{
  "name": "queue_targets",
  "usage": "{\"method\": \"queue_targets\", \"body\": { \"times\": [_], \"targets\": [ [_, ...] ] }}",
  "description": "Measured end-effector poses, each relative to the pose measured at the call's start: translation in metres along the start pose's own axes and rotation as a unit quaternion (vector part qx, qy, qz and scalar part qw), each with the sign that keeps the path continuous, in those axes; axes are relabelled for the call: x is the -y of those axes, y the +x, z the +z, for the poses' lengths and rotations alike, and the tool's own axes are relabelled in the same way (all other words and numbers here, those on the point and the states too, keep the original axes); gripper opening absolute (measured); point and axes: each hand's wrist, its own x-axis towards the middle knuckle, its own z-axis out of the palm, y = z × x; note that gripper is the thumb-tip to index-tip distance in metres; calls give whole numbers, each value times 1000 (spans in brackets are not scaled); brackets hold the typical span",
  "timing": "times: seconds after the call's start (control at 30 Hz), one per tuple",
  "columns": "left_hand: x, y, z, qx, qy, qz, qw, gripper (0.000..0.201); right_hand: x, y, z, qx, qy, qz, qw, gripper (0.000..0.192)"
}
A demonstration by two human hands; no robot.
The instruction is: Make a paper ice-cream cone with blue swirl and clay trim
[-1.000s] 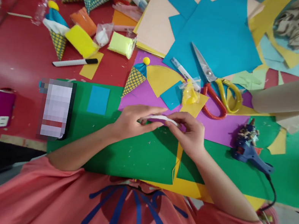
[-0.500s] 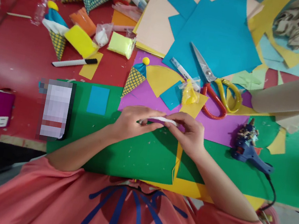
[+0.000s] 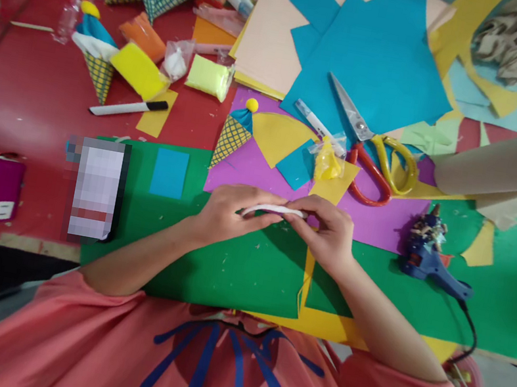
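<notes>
White strip (image 3: pixel 270 209) (ends hidden) between both hands' fingers (image 3: pixel 294 216).

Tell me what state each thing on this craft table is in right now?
White strip: bent in a slight arch, pinched at both ends.
Left hand: shut on the strip.
Right hand: shut on the strip.
Scissors: lying flat, blades closed.
Glue gun: lying down, cord attached.
Marker: capped, lying flat.

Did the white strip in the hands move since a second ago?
Yes, slightly. The white strip now bows upward between the left hand and right hand, over the same edge of the purple sheet.
</notes>
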Motion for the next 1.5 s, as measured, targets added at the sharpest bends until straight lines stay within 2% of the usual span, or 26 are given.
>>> {"method": "queue_targets", "body": {
  "times": [0.1, 0.2, 0.3, 0.4, 0.5, 0.63, 0.77, 0.87, 0.97, 1.07, 1.23, 1.37, 1.5],
  "targets": [
    [-1, 0, 0, -23, 0, 20, 1000, 10, -1, -2, 2, -7, 18, 16, 1000, 15],
    [-2, 1, -1, -35, -25, -8, 999, 9, -3, -2, 4, -19, 54, 36, 998, 27],
    [-3, 0, -2, -24, -45, -27, 998, 17, -1, -2, 2, -21, 48, 12, 999, 13],
    [-2, -1, 0, -15, -49, 1, 999, 19, 1, -1, 1, -9, 27, -11, 1000, 5],
    [0, -1, 3, -39, -36, 29, 998, 12, -1, -3, 2, -2, 22, 0, 1000, 11],
    [1, 0, 2, -73, -33, 18, 997, 10, -5, -5, 3, -15, 53, 16, 998, 28],
    [0, 0, 0, -47, -42, -9, 998, 16, -2, -4, 2, -15, 26, -4, 1000, 10],
    [0, -1, 1, -33, -23, 15, 999, 16, 0, -3, 1, -6, 11, -11, 1000, 8],
    [2, -1, 3, -46, 13, 30, 998, 8, -2, -4, 2, -9, 15, 0, 1000, 13],
    [2, 0, 3, -55, 29, 6, 998, 10, -5, -6, 3, -13, 39, 13, 999, 24],
    [1, 1, 1, -43, -9, -12, 999, 10, -4, -4, 2, -21, 31, 8, 999, 12],
    [2, 1, 1, -49, -16, 24, 998, 10, -3, -4, 2, -22, 41, -14, 999, 8],
    [2, 2, 1, -65, -1, 26, 998, 4, -6, -6, 3, -22, 74, 0, 997, 22]
  ]
}}
